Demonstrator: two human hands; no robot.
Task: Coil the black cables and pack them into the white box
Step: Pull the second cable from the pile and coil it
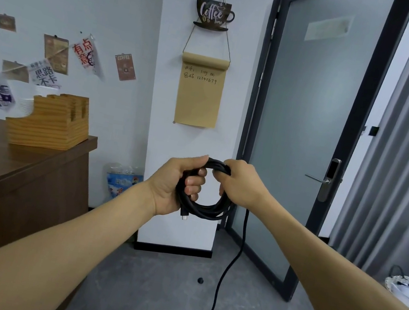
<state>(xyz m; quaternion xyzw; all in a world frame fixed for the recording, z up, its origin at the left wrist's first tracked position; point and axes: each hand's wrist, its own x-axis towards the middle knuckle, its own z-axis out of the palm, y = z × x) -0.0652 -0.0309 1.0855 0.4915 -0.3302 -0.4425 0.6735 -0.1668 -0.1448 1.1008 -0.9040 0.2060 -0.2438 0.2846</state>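
Both hands hold the black cable (pixel 204 211) up in front of the door (pixel 308 135): the left hand (pixel 174 186) grips the coil. The right hand (pixel 240 185) clutches its top, the loose end trailing to the floor (pixel 159 297)

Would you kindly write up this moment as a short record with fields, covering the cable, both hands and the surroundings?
cable: black cable, partly wound into a coil held at chest height
loose end: a plug hangs below the coil; the uncoiled tail drops from the right side to the floor
left hand: grips the coil's left side, fingers through the loop
right hand: grips the coil's top right
white box: not identifiable in view
surroundings: wooden holder on a brown cabinet, grey door
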